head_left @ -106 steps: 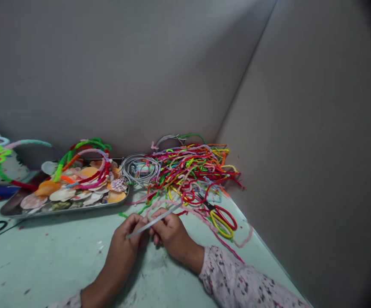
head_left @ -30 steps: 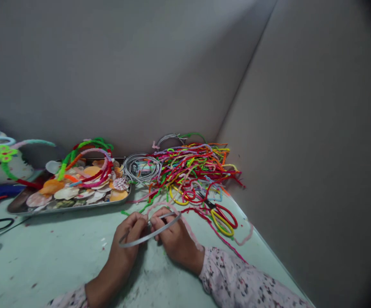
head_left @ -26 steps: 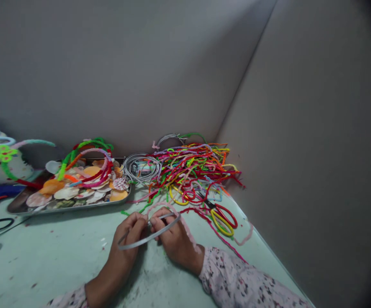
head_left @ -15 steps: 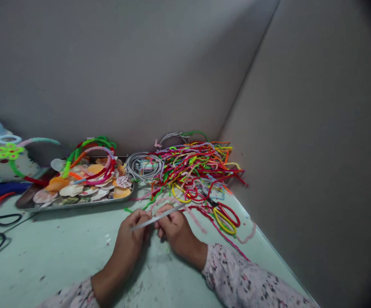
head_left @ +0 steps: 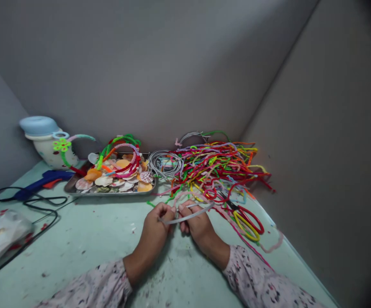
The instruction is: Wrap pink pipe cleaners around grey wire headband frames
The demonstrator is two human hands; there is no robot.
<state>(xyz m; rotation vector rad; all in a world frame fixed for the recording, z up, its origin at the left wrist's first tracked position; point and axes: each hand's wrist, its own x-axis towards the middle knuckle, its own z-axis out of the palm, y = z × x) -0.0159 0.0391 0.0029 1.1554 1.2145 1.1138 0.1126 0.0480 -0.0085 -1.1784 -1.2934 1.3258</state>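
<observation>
A thin, curved grey headband spans my two hands just above the tabletop. One end is pinched by my left hand, fingers closed and bent inward. My right hand is closed on the band too, with its thumb and fingertips near the left hand's. Whether something small sits between the fingertips, I cannot make out. Behind the hands a pale pink pipe cleaner arches up; whether the fingers touch it is unclear. Scissors with red and yellow handles lie right of my right hand, among loose pipe cleaners.
A heap of coloured pipe cleaners lies at the back right, beside coiled grey hoops. A metal tray holds shells and wrapped headbands. Further left are a blue glue gun, its black cord, a blue-lidded jar and a white bag.
The view has swung left, so everything appears further right and the white bag has come into sight. The headband has turned, its curve now bowing toward me. Both hands keep their grip.
</observation>
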